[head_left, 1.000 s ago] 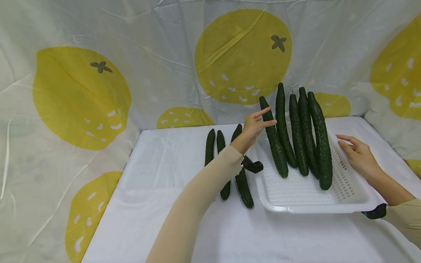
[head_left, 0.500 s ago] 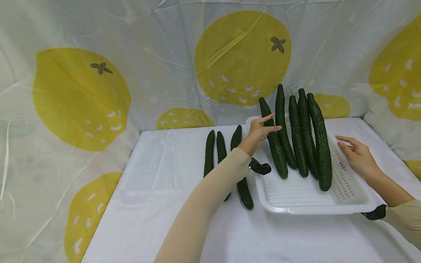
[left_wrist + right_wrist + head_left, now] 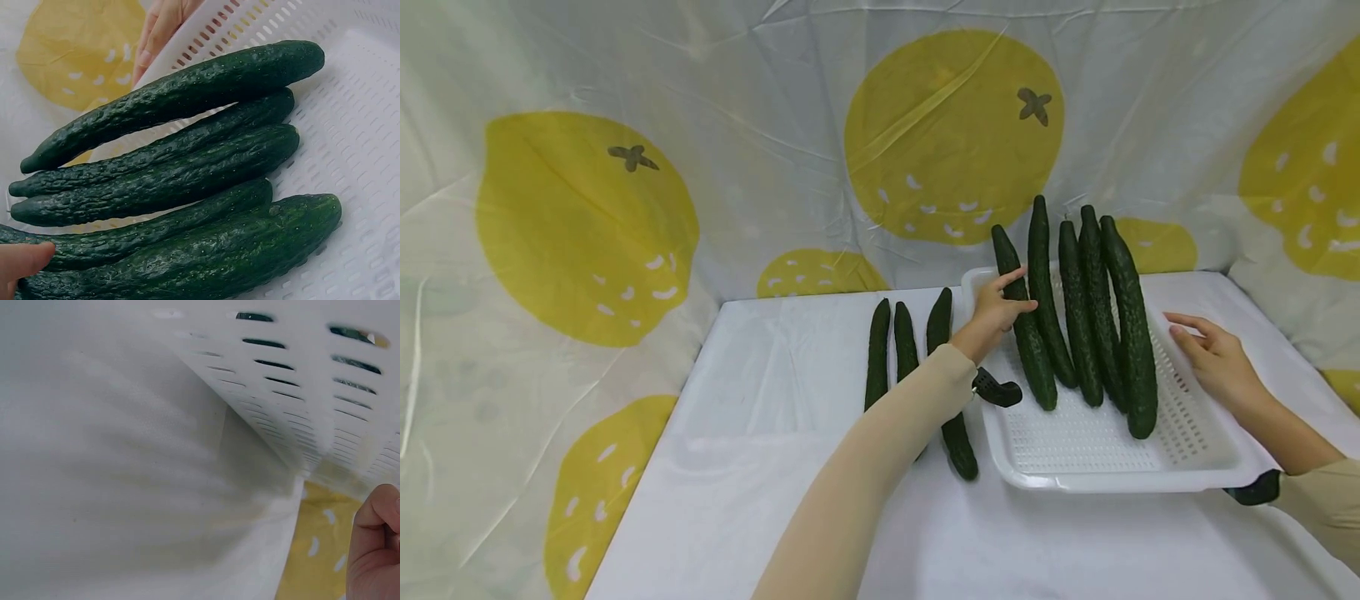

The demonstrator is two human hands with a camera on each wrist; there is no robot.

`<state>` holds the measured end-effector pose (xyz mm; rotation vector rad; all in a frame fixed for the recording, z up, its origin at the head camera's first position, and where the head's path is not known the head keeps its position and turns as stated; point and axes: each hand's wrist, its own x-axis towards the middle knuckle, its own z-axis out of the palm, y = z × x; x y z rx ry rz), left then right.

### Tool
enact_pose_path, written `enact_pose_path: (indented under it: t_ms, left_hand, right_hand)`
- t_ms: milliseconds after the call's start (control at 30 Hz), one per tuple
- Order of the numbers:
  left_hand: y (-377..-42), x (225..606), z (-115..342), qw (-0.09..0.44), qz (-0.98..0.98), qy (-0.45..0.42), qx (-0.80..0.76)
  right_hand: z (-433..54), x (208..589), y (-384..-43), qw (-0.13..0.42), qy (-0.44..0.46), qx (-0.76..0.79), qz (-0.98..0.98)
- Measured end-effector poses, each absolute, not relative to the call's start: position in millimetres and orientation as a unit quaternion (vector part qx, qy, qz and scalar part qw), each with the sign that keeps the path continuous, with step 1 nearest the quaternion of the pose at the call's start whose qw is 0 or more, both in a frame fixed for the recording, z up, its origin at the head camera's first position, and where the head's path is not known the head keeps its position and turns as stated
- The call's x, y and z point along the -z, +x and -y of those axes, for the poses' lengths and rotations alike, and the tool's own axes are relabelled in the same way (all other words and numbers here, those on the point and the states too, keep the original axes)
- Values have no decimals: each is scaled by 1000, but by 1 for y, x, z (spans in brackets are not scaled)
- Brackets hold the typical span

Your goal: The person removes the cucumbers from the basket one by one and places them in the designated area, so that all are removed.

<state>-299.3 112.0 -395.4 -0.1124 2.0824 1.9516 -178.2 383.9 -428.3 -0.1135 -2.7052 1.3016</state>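
A white perforated plastic basket (image 3: 1097,481) is tilted, with its far end raised, and holds several dark green cucumbers side by side. My left hand (image 3: 992,315) is over the leftmost cucumber (image 3: 1033,358) in it, its straight, spread fingers reaching across the skin. In the left wrist view a fingertip (image 3: 34,257) overlaps the second cucumber (image 3: 181,226), and the rest of that hand is out of frame. My right hand (image 3: 1221,362) grips the basket's right rim; curled fingers (image 3: 375,531) show at its edge in the right wrist view.
Three more cucumbers lie on the white-covered table (image 3: 775,383) left of the basket, such as the nearest one (image 3: 958,442), partly hidden by the left forearm. Behind the table hangs a pale curtain (image 3: 760,150) printed with yellow lemons.
My left hand has moved right and slightly down, farther over the leftmost cucumber in the basket. The basket, its cucumbers and my right hand have stayed in place.
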Motion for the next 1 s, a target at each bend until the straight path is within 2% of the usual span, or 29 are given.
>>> enact_pose_path:
  t_ms: [100, 400, 633, 1000]
  left_hand:
    - [-298, 398, -112, 135, -743, -21, -655]
    - [-291, 406, -112, 68, -803, 54, -589]
    - [-289, 406, -109, 48, -833, 92, -544]
    - [-288, 408, -110, 20, -841, 94, -532]
  right_hand:
    - [-385, 429, -178, 69, -36, -436, 897]
    - [-382, 430, -177, 56, -47, -437, 897]
    - [-382, 428, -177, 57, -52, -436, 897]
    - [-384, 429, -177, 63, -48, -444, 893]
